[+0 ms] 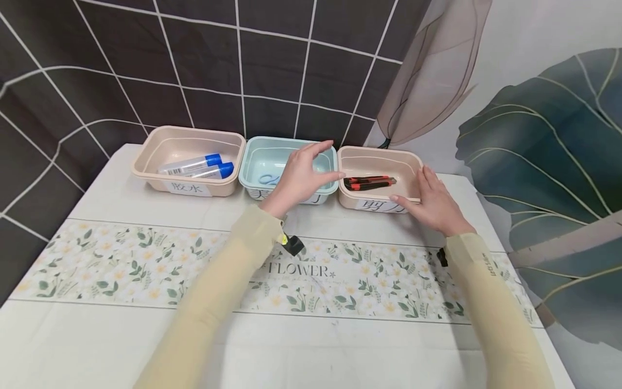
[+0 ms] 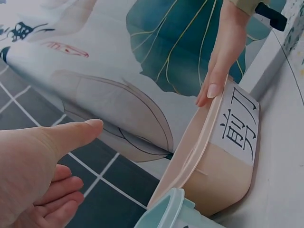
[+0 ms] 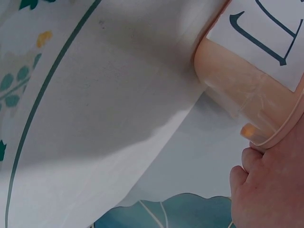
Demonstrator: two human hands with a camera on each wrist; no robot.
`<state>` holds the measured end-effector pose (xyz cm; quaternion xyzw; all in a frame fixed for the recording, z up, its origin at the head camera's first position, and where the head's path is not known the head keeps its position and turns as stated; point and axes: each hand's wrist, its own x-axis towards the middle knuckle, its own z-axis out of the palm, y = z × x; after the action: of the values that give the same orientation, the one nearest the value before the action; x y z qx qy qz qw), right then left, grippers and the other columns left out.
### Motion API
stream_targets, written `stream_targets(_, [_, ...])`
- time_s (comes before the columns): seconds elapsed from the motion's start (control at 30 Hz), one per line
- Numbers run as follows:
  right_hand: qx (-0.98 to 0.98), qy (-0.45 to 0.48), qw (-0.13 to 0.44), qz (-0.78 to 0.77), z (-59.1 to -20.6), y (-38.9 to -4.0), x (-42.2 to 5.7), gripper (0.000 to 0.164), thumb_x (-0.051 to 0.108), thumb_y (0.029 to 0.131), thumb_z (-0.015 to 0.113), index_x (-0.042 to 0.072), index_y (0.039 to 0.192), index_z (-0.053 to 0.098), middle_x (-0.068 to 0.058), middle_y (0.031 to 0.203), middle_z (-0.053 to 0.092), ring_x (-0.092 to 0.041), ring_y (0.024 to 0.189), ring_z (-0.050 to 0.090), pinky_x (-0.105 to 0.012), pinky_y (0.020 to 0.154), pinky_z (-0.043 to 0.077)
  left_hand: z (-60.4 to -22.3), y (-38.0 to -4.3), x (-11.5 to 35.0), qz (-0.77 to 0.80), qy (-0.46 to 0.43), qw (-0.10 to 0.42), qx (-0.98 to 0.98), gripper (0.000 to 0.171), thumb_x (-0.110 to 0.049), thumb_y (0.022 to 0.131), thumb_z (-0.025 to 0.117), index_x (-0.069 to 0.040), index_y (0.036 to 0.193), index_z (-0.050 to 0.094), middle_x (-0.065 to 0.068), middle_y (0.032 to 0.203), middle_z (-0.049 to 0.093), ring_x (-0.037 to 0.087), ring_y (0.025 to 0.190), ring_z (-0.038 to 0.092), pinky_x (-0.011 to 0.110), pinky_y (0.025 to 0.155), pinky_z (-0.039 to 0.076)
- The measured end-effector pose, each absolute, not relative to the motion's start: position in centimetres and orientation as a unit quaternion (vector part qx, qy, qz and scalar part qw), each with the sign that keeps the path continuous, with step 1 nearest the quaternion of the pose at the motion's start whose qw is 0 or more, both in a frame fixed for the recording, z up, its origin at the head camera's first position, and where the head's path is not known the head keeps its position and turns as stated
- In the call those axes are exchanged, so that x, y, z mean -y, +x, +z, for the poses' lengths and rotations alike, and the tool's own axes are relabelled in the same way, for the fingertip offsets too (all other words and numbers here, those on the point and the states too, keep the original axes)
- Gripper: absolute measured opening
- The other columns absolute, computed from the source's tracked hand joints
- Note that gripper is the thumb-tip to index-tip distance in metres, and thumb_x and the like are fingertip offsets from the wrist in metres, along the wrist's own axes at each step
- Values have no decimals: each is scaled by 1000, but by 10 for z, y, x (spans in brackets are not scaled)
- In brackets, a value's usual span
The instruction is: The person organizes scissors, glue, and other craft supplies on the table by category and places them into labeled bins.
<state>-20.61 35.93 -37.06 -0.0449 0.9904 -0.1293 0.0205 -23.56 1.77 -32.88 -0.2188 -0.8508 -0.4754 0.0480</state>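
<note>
My left hand (image 1: 300, 175) hovers over the light blue basket (image 1: 257, 162), fingers extended and holding nothing, its thumb pointing at the right pink basket's left rim. In the left wrist view, that thumb (image 2: 76, 135) is apart from the basket. My right hand (image 1: 437, 205) rests on the front right corner of the right pink basket (image 1: 344, 202), thumb at the front rim and straight fingers along the right side. Black and red utility knives (image 1: 366, 183) lie inside it. Light blue loop handles, like scissors handles (image 1: 267, 179), show in the blue basket, partly hidden by my left hand.
At the left, another pink basket (image 1: 150, 181) holds clear tubes with blue caps (image 1: 214, 172). All three baskets carry white front labels and stand in a row along the back of the white table (image 1: 311, 346). Behind them hangs a dark gridded cloth (image 1: 272, 70).
</note>
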Motion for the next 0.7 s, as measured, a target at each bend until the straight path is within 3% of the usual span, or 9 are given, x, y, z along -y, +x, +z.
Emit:
stream_targets(0.23, [-991,-44,21,-128,-372,-207,-361,112,74,93,47,-2,160,1,-20,167,-6,-40,152,-3,-65,117,9,-329,-223,-6,-477,-227,68,846,74,-34,85,85,-11,149,53,1,146,56,18,135,46,29,111,31])
stream_targets(0.7, [-990,-48,18,-129,-371,-207,-362,112,74,93,47,-4,160,2,-21,167,-5,-36,153,-4,-62,118,6,-335,-202,14,-468,-243,94,844,72,-34,85,85,-12,147,55,2,144,57,16,134,49,36,110,35])
